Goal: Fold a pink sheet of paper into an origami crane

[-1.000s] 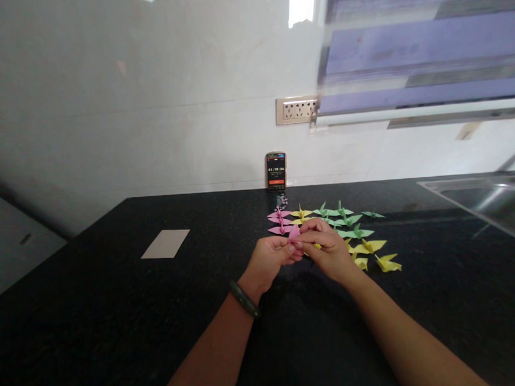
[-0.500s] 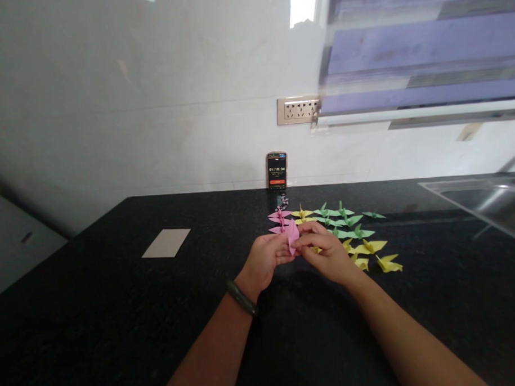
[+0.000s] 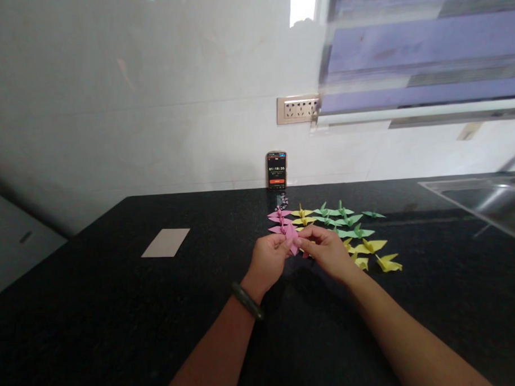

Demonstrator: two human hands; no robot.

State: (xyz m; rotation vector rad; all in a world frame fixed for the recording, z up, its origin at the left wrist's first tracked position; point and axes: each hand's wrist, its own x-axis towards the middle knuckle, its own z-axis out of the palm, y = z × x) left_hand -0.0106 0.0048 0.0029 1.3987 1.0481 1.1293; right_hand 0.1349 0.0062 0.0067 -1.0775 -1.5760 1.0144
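Observation:
A pink piece of folded origami paper (image 3: 292,238) is held up between both hands over the dark counter, its long points upward and downward. My left hand (image 3: 269,260) pinches its left side, thumb in front; a dark bangle circles that wrist. From the right, my right hand (image 3: 325,250) grips the other edge between thumb and fingers. Just behind stand finished pink paper cranes (image 3: 279,214) in a column, partly covered by the held paper. Yellow cranes (image 3: 302,213) and green cranes (image 3: 344,221) fill rows to the right, some hidden by my right hand.
A pale square sheet (image 3: 166,243) lies on the black counter (image 3: 96,311) at left. A phone (image 3: 277,171) showing a timer leans on the wall, its beaded strap in front. More yellow cranes (image 3: 389,263) sit near my right wrist. A metal sink (image 3: 486,202) is at far right.
The left fingers, stretched out behind the pink paper before, have curled in to pinch it. The paper has turned to show a broader face. The cranes and sheet have stayed put.

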